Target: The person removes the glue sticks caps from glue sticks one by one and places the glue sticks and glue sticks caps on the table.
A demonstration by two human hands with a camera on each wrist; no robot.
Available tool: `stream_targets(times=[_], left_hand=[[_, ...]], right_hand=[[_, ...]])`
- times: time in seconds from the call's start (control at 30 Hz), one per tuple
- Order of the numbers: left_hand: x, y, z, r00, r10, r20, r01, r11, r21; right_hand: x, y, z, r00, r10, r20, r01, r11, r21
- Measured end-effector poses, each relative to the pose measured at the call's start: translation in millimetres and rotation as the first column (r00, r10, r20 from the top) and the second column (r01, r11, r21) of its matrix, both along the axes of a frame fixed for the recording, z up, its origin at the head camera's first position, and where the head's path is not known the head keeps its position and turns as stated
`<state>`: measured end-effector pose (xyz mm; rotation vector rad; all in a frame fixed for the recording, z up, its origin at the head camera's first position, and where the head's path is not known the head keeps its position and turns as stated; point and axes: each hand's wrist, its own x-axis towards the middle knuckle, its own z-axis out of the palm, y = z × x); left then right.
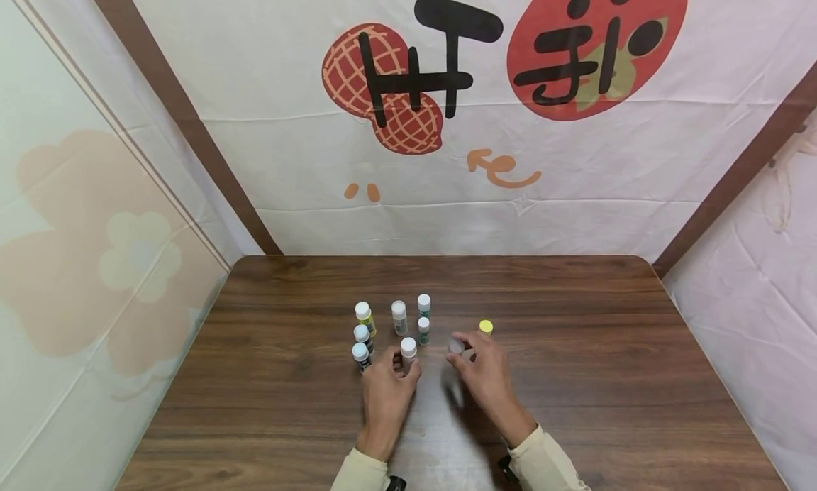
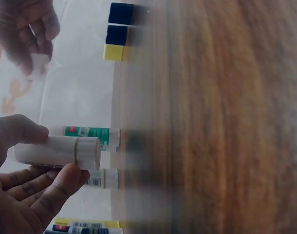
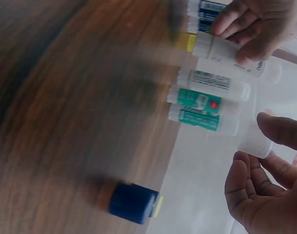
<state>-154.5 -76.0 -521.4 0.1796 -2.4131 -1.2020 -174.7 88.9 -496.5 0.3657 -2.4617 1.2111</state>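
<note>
A white glue stick (image 1: 408,347) stands upright in my left hand (image 1: 386,392), gripped between thumb and curled fingers. In the left wrist view the same glue stick (image 2: 53,152) shows a gold-coloured line near its base. My right hand (image 1: 490,377) pinches a small translucent cap (image 1: 456,345) by its sides. Ribbing shows on the cap (image 3: 255,141) in the right wrist view. The two hands are apart. Just behind the right hand a yellow-topped piece (image 1: 486,327) shows, partly covered by the fingers.
Behind the left hand stand two green-labelled glue sticks (image 1: 424,330) and a white one (image 1: 398,317). Left of them is a yellow-labelled glue stick (image 1: 363,311), with two dark-labelled ones (image 1: 360,352) nearer. Dark blue caps (image 2: 120,13) stand at right on the wooden table (image 1: 593,392).
</note>
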Motion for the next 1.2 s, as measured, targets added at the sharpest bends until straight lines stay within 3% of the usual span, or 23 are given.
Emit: stream_targets(times=[0.33,0.53,0.7,1.07,1.2], left_hand=[[0.5,-4.4,-3.6,1.000,0.025,-0.003,-0.025,0.999,-0.031],[0.1,-5.3,-7.1,0.999,0.034,0.009,-0.034,0.998,-0.049],[-0.4,-6.1,-8.9,0.999,0.021,0.028,-0.020,0.999,-0.036],[-0.1,-7.9,-11.9,0.999,0.020,0.036,-0.018,0.998,-0.056],[-0.4,-8.5,-12.7,0.999,0.027,0.045,-0.025,0.998,-0.058]], right_hand=[[0.2,-1,-14.4,0.996,-0.053,0.075,0.041,0.986,0.162],[1.0,-4,-20.3,0.995,-0.043,0.093,0.025,0.982,0.186],[1.8,-6,-22.7,0.985,-0.036,0.166,0.002,0.980,0.197],[-3.3,-9,-25.0,0.961,-0.080,0.266,-0.005,0.953,0.303],[-5.8,-9,-26.5,0.960,-0.082,0.268,-0.009,0.947,0.321]])
